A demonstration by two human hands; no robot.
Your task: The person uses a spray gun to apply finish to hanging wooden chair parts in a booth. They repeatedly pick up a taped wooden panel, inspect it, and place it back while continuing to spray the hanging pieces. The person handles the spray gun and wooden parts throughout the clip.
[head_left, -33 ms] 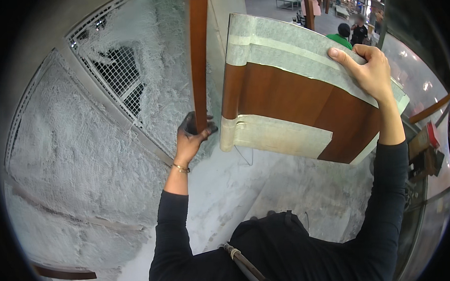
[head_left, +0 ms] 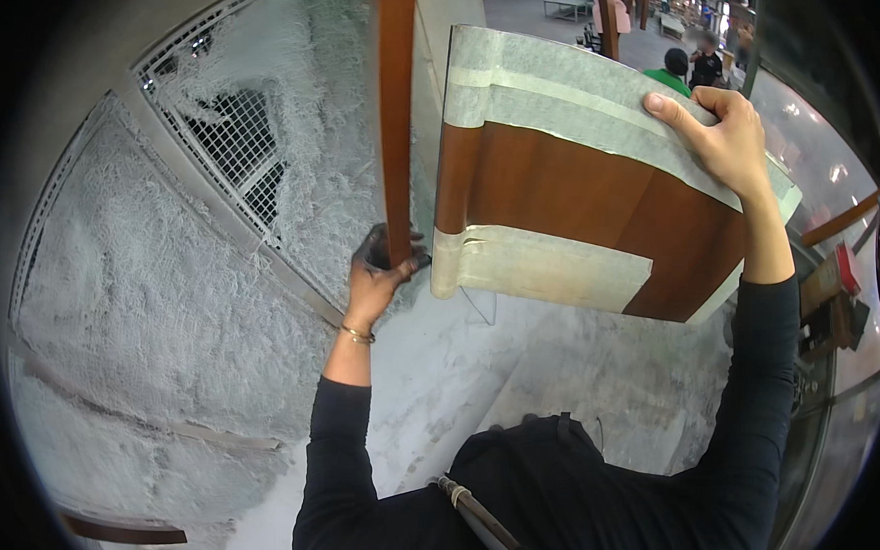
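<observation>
Gripping brown wooden strip (head_left: pixel 397 112) in our left hand (head_left: pixel 380 277), fingers clamped; our right hand (head_left: pixel 721 134) is clutching far edge of taped brown panel (head_left: pixel 593 207), near frosted mesh grille (head_left: pixel 227 147).

To my left I see a white-crusted wire mesh grille (head_left: pixel 227 151) set in a wall thick with pale fuzzy overspray (head_left: pixel 131 295). A grey frame bar (head_left: pixel 265 257) runs diagonally under the grille. Low at the near left, a dark brown curved strip (head_left: pixel 124 530) sticks out of the crust. The floor (head_left: pixel 560 368) in front of me is powdery white. Far off to the right, two people stand, one in a green top (head_left: pixel 678 73), one in dark clothes (head_left: pixel 709 64), with wooden workbenches (head_left: pixel 571 1) beyond them. At the right edge I see a small red object (head_left: pixel 847 266) beside a brown box-like piece (head_left: pixel 820 283).
</observation>
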